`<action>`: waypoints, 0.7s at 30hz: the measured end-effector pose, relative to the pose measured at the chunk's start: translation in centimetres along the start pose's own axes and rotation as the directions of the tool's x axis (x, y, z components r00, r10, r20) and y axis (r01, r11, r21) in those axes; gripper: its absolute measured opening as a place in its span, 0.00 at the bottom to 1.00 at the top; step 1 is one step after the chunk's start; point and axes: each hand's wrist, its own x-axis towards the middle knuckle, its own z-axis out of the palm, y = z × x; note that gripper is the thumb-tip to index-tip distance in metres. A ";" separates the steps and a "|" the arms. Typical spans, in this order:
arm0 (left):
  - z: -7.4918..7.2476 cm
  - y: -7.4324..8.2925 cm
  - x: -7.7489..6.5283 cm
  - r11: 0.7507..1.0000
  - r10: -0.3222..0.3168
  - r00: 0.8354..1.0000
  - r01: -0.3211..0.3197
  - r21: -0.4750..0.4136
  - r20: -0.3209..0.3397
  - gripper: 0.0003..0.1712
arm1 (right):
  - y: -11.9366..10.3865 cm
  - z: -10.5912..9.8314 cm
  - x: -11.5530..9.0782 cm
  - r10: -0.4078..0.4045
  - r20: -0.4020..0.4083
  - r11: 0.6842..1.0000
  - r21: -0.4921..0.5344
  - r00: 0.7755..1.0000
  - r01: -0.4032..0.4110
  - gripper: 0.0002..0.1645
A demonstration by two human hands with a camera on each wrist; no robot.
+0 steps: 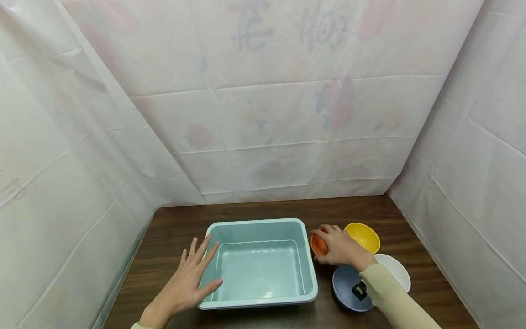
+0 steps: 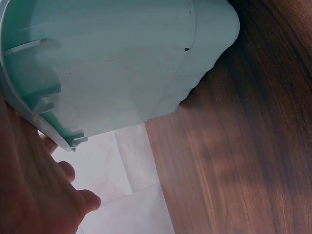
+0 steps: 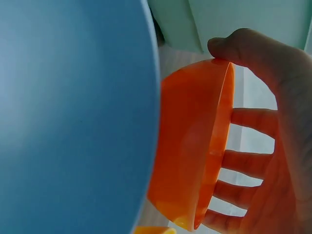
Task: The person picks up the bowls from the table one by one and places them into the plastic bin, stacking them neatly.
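A pale green rectangular basin (image 1: 255, 222) stands on the table. My left hand (image 1: 182, 283) lies at its left rim with fingers spread and straight. In the left wrist view, this hand (image 2: 39, 180) is right at the rim, beside the basin's outer wall (image 2: 122, 63). To the right of the basin, my right hand (image 1: 339, 246) grips an orange bowl (image 1: 319, 245). The right wrist view shows the thumb at one side of the orange bowl's (image 3: 190, 141) rim and the other fingers along it. A blue dish (image 3: 73, 117) fills the left of that view.
Beyond my right wrist is a yellow bowl (image 1: 363, 234). The blue dish (image 1: 343, 288) and a white dish (image 1: 397, 272) lie around my right forearm, which partly hides both. White patterned sheets (image 1: 263, 114) hang behind and at both sides of the brown wooden table (image 1: 176, 224).
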 end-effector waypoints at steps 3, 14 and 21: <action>-0.1 0.0 0.0 1.000 -0.001 1.000 0.001 0.002 -0.004 0.49 | 0.0 -0.4 0.0 0.000 -0.008 1.000 -0.013 1.000 0.000 0.45; 0.0 -0.2 0.0 1.000 -0.010 1.000 0.010 -0.005 0.008 0.49 | 0.5 -1.9 -0.2 0.020 -0.032 1.000 -0.009 0.999 -0.020 0.45; 0.0 -0.2 0.1 1.000 -0.010 1.000 0.010 -0.006 0.006 0.49 | 0.8 -3.4 -0.4 0.011 -0.073 1.000 -0.027 0.997 -0.013 0.45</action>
